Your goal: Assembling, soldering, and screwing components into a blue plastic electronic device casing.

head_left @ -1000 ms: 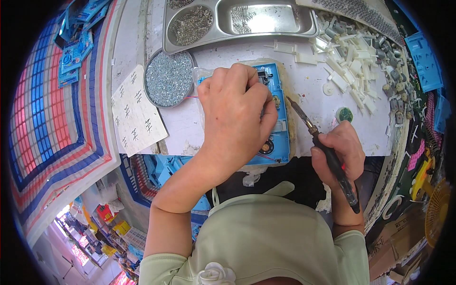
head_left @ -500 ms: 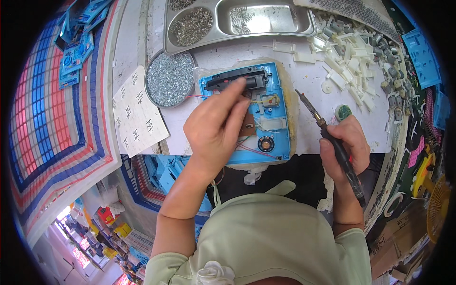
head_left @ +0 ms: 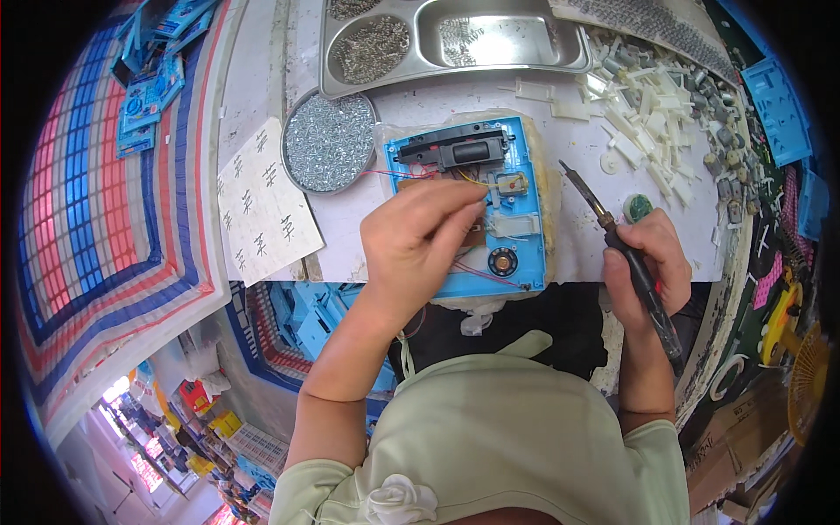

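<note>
In my right hand [head_left: 654, 262] is a soldering iron [head_left: 644, 282] with a black handle, gripped like a pen. Its dark tip points up and left, over the white table and apart from the work. An open blue plastic housing [head_left: 528, 254] lies in front of me. It holds a black bar-shaped part [head_left: 472, 152], a small motor [head_left: 511, 184], a round speaker [head_left: 503, 262] and thin wires. My left hand [head_left: 416, 236] is over the housing's left side, thumb and forefinger pinched beside the motor's thin yellow wire [head_left: 472, 178]. What the fingertips hold is hidden.
A round dish of small screws [head_left: 329, 140] and a paper sheet with handwriting [head_left: 267, 210] lie left. A metal tray with springs [head_left: 372, 50] stands behind. White plastic parts [head_left: 652, 131] and small motors [head_left: 722, 144] are heaped right, near a green round thing [head_left: 637, 207].
My left hand has come down from the black part, leaving more of it visible, with its fingertips now beside the motor. The right hand still grips the iron. The whole view has shifted slightly.
</note>
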`<state>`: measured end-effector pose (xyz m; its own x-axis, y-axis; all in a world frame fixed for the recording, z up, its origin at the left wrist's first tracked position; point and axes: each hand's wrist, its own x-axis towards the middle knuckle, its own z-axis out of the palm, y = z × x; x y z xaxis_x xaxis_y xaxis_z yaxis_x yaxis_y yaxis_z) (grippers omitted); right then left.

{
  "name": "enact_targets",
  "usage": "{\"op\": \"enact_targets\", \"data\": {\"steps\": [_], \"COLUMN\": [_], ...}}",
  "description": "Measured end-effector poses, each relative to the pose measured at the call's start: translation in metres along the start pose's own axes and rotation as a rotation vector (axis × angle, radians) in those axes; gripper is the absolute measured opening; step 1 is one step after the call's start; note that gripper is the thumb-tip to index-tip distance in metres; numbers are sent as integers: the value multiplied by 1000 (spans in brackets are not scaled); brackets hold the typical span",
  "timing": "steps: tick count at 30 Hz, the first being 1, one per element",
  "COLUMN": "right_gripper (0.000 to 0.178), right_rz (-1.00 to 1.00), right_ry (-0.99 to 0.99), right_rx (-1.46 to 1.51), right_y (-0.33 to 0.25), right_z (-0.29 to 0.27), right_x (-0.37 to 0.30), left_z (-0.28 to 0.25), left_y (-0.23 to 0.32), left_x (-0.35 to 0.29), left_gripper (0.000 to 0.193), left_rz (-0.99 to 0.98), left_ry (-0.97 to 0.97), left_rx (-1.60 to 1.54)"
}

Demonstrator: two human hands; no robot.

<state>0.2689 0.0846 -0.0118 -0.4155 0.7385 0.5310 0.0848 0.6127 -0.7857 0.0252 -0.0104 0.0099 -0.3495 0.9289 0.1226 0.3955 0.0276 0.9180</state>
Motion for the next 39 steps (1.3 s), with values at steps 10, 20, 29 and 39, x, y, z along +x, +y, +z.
{"op": "enact_targets", "data": {"steps": [10, 20, 29, 39], "right_gripper": [26, 29, 30, 31], "right_rz": [-42, -85, -62, -66], "right_ry": [-15, -104, -139, -154], "right_rx": [5, -4, 10, -5], "right_y": [1, -3, -5, -6], "right_z": [-3, 3, 9, 11], "right_x": [1, 1, -1, -3], "left_z": [17, 27, 26, 25], "left_y": [0, 0, 6, 5], "left_x": [18, 20, 22, 22], "left_gripper": [18, 24, 25, 25], "left_rz": [470, 410, 395, 397], "left_ry": [-52, -21, -42, -49], "left_rx": [492, 510, 569, 559]}}
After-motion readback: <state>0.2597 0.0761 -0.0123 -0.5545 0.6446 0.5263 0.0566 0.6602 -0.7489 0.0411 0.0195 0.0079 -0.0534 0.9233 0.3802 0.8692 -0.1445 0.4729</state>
